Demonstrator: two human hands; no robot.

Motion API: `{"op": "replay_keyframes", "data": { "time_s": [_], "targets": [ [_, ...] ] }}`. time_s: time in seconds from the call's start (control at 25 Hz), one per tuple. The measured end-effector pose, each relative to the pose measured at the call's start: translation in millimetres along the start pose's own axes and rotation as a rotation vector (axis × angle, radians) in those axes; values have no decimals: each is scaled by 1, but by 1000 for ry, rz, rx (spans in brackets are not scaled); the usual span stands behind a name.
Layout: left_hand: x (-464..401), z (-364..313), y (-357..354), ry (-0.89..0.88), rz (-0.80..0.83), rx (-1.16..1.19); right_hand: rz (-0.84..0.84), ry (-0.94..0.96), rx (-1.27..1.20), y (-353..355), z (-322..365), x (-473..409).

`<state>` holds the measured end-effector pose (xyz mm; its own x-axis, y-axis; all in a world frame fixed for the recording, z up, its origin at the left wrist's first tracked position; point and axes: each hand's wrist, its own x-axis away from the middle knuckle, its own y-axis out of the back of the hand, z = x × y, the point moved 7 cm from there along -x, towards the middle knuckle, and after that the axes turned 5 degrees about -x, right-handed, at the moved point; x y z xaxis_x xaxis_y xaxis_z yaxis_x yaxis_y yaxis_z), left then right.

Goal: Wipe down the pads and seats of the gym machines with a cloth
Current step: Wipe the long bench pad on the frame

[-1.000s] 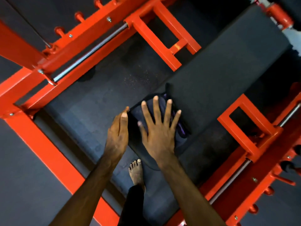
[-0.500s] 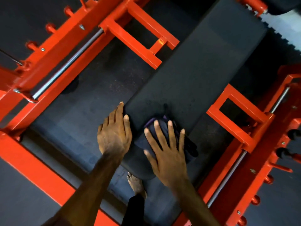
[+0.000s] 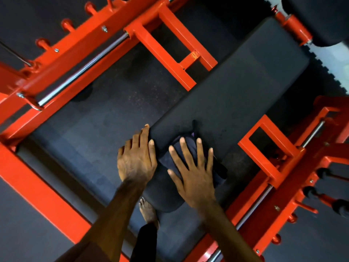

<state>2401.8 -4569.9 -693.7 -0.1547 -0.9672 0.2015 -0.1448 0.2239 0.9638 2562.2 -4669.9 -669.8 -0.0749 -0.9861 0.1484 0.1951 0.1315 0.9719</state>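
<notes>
A long black bench pad [image 3: 232, 95] runs diagonally from the near middle to the upper right, between the red frame parts. A dark cloth [image 3: 188, 146] with a purple edge lies on its near end. My right hand [image 3: 192, 171] presses flat on the cloth with fingers spread. My left hand [image 3: 137, 157] rests on the pad's left edge, its fingers lying along the side, holding nothing.
Red steel frame [image 3: 166, 46] with chrome guide rods [image 3: 81, 70] flanks the pad on both sides, and another red bracket [image 3: 270, 148] stands close on the right. Dark rubber floor [image 3: 79, 140] lies below. A bare foot [image 3: 148, 212] stands under the pad's near end. A black roller pad [image 3: 321, 17] is at top right.
My right hand has slid the cloth a little along the near end of the pad. My left hand moved from beside the cloth onto the pad's left edge. The view shifted.
</notes>
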Motion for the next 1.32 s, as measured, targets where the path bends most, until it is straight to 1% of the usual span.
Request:
{"op": "replay_keyframes", "data": {
  "time_s": [0.04, 0.08, 0.16, 0.24, 0.28, 0.32, 0.4, 0.48, 0.52, 0.56, 0.64, 0.68, 0.72, 0.76, 0.8, 0.84, 0.92, 0.96, 1.0, 1.08, 1.16, 1.2, 1.24, 1.28, 1.32],
  "targets": [
    [-1, 0, 0, 2, 3, 4, 24, 59, 13, 4, -10, 11],
    [-2, -1, 0, 7, 0, 12, 36, 57, 28, 7, -22, 13],
    [-2, 1, 1, 22, -4, 29, 22, -57, 37, 12, -37, -12],
    [-2, 1, -1, 17, -3, 23, -33, -184, -15, 13, -26, -59],
    [-3, 3, -2, 19, -5, 19, -40, -199, -25, 12, -12, -80],
    [-3, 4, -2, 16, -6, 16, -34, -181, -33, 12, 2, -93],
    [-2, 4, -3, 12, -9, 1, 2, -52, -24, 7, 14, -84],
    [-2, 4, -1, 15, -17, 7, 41, 117, 4, 12, 1, -55],
    [-2, 3, 0, 12, -17, 2, 51, 165, 19, 18, -12, -49],
    [-1, 4, 0, 18, -23, -12, 44, 160, 39, 22, -25, -54],
    [-3, 5, -1, 20, -34, 6, -18, 28, 43, 24, -38, -95],
    [-1, 3, 0, 15, -35, 14, -57, -57, 4, 25, -36, -118],
    [0, 4, 0, 20, -47, -4, -70, -85, -23, 23, -25, -139],
    [-2, 5, 1, 30, -58, -14, -61, -46, -28, 22, -9, -154],
    [-4, 5, 1, 24, -54, -8, -21, 38, -30, 19, 2, -155],
    [-2, 3, 1, 20, -44, -17, 22, 162, -10, 16, 6, -145],
    [-1, 3, 2, 45, -36, -39, 71, 386, 25, 21, -9, -113],
    [-5, 2, 2, 39, -26, -17, 108, 421, 40, 25, -28, -98],
    [-4, 1, 1, 34, -13, -5, 124, 403, 41, 30, -48, -90],
    [0, 2, 3, 57, -29, -55, 72, 292, 28, 36, -67, -105],
    [-6, 2, 1, 59, -24, -38, -2, 80, -4, 34, -62, -138],
    [-4, 2, -1, 63, -8, -36, -13, 7, -46, 35, -52, -148],
    [-2, 3, -2, 65, -10, -56, -16, 8, -60, 33, -38, -152],
    [-2, 3, 0, 60, -11, -66, 16, 70, -61, 29, -28, -150],
    [-4, 1, 0, 52, -2, -66, 63, 183, -46, 27, -27, -140]
  ]
}}
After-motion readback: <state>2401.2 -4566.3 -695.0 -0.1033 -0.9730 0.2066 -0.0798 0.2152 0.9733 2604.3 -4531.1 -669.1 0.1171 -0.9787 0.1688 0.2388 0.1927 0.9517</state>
